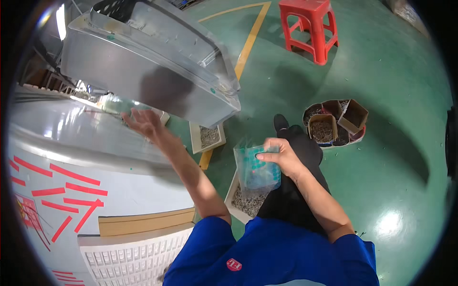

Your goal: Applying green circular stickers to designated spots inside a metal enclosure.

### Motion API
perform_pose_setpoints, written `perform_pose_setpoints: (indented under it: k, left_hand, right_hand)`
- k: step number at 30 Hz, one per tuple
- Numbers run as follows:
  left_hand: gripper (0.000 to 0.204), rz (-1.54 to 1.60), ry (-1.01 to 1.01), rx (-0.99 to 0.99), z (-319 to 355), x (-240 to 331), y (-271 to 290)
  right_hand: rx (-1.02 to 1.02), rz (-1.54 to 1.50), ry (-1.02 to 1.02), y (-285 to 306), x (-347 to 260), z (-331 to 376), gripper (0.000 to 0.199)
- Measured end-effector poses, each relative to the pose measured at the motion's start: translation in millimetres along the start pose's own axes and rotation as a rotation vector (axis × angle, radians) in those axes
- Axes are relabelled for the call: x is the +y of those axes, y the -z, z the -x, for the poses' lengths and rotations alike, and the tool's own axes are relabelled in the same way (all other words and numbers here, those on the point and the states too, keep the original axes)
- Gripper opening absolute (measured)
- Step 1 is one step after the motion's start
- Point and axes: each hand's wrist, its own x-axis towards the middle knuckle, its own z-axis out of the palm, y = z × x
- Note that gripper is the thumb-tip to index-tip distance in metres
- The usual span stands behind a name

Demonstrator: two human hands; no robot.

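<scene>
My right hand (282, 157) grips a clear plastic sheet with rows of green round stickers (261, 175), its thumb lying on the front of it. The sheet hangs over my lap, beside a tray of small greyish pieces (231, 196). My left hand (143, 125) is raised at the left with its fingers spread and nothing in it, slightly smeared by motion. It is nearest to a large grey machine housing (112, 71) and a shiny surface (57, 114) below that.
A second tray of small pieces (194, 138) stands under the housing's corner. On the green floor are a red plastic stool (312, 25) and a container with several cardboard boxes (354, 117). A white slotted crate (129, 255) and a white panel with red strips (119, 195) lie at the lower left.
</scene>
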Motion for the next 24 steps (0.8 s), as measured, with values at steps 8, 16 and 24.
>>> perform_pose_setpoints:
  k: [8, 16, 24]
  left_hand:
    - [0.12, -0.234, -0.215, -0.008, -31.1, -43.0, -54.9]
    - [0.11, -0.366, -0.184, -0.077, -56.3, -84.8, -87.0]
    - [0.101, -0.061, -0.094, -0.29, -67.2, -109.1, -108.5]
  right_hand:
    - [0.037, 0.047, -0.043, -12.9, -5.1, 5.0, 0.021]
    - [0.006, 0.056, -0.001, -7.4, 0.4, 2.1, 0.02]
    - [-0.032, 0.072, -0.018, -7.7, -9.5, 4.2, 0.02]
